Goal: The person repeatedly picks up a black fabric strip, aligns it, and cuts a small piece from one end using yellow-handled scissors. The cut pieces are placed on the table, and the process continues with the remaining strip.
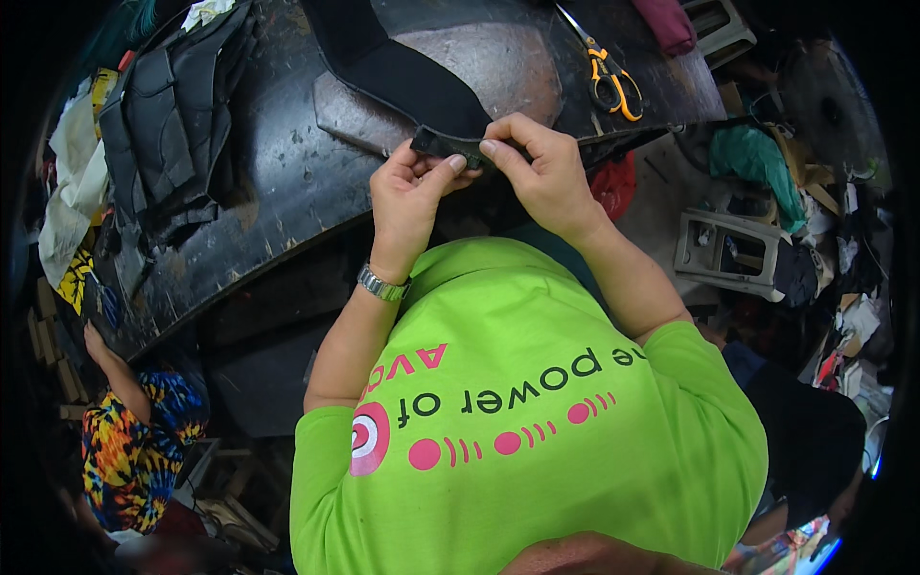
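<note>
A long black padded fabric band (422, 81) runs from the far edge of the table toward me, and its near end is in my hands. My left hand (410, 196) pinches a short dark tab (443, 146) at that end between thumb and fingers. Close beside it, my right hand (541, 172) grips the band's edge with thumb and forefinger. The fingertips of both hands nearly meet. Part of the tab is hidden behind my left thumb. Scissors (609, 81) with orange and black handles lie on the table beyond my right hand.
A pile of black fabric pieces (172, 125) lies on the left of the dark worn table (278, 153). Another person (129, 441) in a multicoloured shirt is at the lower left. On the right are a grey plastic stool (730, 251), a green bag (752, 163) and a fan (829, 105).
</note>
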`<control>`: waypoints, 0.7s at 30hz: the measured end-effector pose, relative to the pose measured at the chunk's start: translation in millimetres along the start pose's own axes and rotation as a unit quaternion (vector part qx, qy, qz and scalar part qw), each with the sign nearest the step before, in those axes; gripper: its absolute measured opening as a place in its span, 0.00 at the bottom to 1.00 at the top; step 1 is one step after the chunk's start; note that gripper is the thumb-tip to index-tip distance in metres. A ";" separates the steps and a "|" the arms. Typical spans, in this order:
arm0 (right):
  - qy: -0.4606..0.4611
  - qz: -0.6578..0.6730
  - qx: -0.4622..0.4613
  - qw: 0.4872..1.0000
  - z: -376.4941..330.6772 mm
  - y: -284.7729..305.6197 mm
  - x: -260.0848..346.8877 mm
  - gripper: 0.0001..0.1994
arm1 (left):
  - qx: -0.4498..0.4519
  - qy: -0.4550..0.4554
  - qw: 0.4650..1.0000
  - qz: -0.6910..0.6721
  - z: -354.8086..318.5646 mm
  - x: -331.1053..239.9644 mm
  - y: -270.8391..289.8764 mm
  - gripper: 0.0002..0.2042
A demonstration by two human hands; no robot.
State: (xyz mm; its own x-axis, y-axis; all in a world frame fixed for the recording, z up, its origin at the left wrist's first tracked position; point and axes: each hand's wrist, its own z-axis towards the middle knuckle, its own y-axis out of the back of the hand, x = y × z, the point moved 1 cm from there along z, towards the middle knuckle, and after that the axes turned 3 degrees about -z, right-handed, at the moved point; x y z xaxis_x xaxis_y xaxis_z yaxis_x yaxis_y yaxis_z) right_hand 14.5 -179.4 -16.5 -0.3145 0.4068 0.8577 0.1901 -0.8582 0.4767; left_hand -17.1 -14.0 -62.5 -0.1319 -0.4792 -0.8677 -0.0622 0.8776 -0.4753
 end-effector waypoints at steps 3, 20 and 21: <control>0.101 -0.058 -0.039 0.992 2.7 -8.1 0.7 0.07 | 0.003 -0.027 0.999 0.031 -1.1 -0.5 1.2 0.10; 0.192 -0.126 -0.052 0.972 11.6 -26.0 -13.3 0.04 | 0.003 -0.006 1.000 -0.024 3.6 1.1 8.3 0.07; 0.181 -0.117 -0.050 0.975 11.9 -24.0 -12.6 0.04 | 0.001 -0.004 0.999 -0.032 3.6 0.6 7.6 0.07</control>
State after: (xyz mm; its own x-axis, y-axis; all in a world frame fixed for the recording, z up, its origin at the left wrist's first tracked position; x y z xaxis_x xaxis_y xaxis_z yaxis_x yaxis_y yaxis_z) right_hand 25.1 -160.2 -36.5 -0.6494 0.4732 0.5952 -0.0119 -0.7890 0.6143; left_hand -14.1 -7.6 -67.2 -0.1200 -0.5337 -0.8371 -0.0691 0.8457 -0.5292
